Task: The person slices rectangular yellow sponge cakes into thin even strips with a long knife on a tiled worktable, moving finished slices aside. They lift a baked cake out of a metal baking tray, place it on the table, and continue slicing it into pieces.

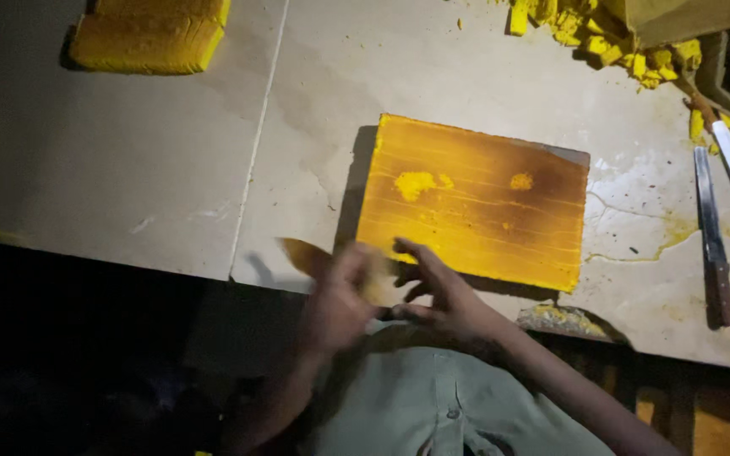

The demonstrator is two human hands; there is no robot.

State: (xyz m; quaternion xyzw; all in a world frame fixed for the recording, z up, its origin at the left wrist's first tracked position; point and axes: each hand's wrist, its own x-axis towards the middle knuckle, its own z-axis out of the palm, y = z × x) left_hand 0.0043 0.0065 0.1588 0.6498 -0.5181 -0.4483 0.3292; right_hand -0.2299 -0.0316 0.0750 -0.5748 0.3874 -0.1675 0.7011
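Both hands work at the near edge of a pale stone worktop [171, 169], just in front of a yellow-stained wooden board [475, 198].

The left hand [340, 295] is motion-blurred; its fingers appear curled around a small yellowish piece [379, 287], with a thin, flat, tan-coloured object [304, 256] projecting to the left from the grip. What that object is cannot be determined.

The right hand [437, 291] meets the left hand at the same piece, fingers partly extended and spread, fingertips touching it. Whether it grips firmly cannot be determined.

The board lies flat, slightly tilted, with scored lines and two small yellow smears on its far half. The held piece sits at the board's near left corner, above the worktop edge.

At far left rests a large yellow block [149, 34]. At far right lies a heap of yellow crumbled chunks [610, 38]. Two long knives [716, 228] lie side by side on the right, well apart from the hands. A grey-green shirt [433, 405] fills the near foreground.
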